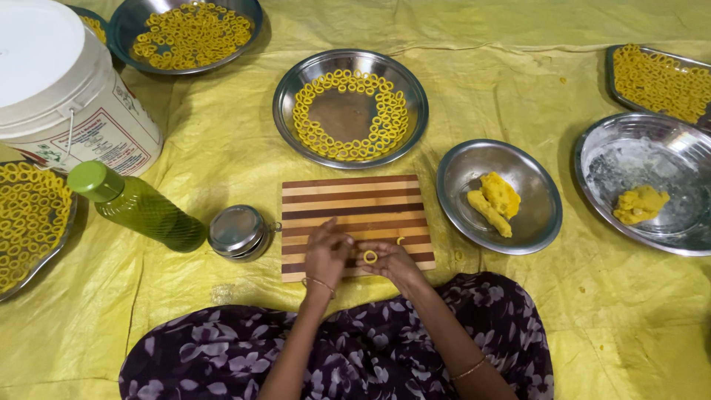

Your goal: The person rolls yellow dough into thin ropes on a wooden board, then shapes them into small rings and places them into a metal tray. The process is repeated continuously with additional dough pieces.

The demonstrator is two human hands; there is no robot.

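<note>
Low centre of the frame: the right hand (391, 261) pinches a small yellow dough ring (369, 257) over the striped cutting board (355, 204), while the left hand (326, 253) rests beside it, fingers loosely curled and holding nothing that can be made out. Above the board, the round steel plate (350, 145) carries rings around its edge with a bare middle, so it appears only partly filled. Lumps of dough (493, 201) in the bowl at right suggest more shaping remains.

We see the white bucket (52, 81) cropped top-left; ring trays (29, 222) and (659, 78) cut by edges; small tin's (237, 232) contents hidden.
</note>
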